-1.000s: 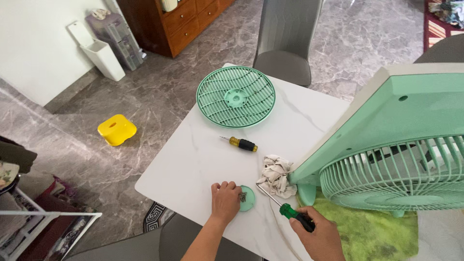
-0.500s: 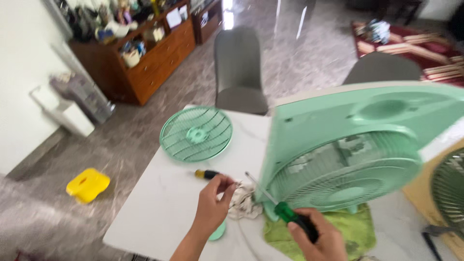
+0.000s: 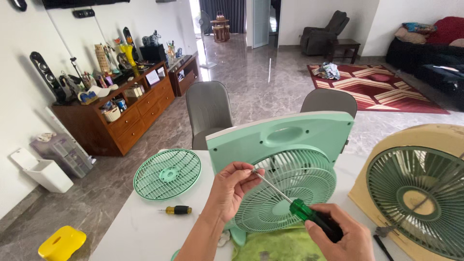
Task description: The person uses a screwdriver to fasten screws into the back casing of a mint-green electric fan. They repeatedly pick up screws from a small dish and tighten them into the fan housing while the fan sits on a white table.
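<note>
Right hand (image 3: 340,237) closed around the green-handled screwdriver (image 3: 309,215). Left hand (image 3: 232,191), at the small green dish a second ago, has come up; its fingertips (image 3: 251,172) now pinch at the screwdriver tip, against the green fan (image 3: 290,159). Beyond: spare screwdriver (image 3: 178,210), loose grille (image 3: 167,174), white table (image 3: 140,232).

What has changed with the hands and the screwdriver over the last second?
The left hand left the small green dish on the table and rose to pinch the tip of the green-handled screwdriver in front of the mint fan. The right hand kept its grip on the handle. The yellow screwdriver and loose grille stayed put.
</note>
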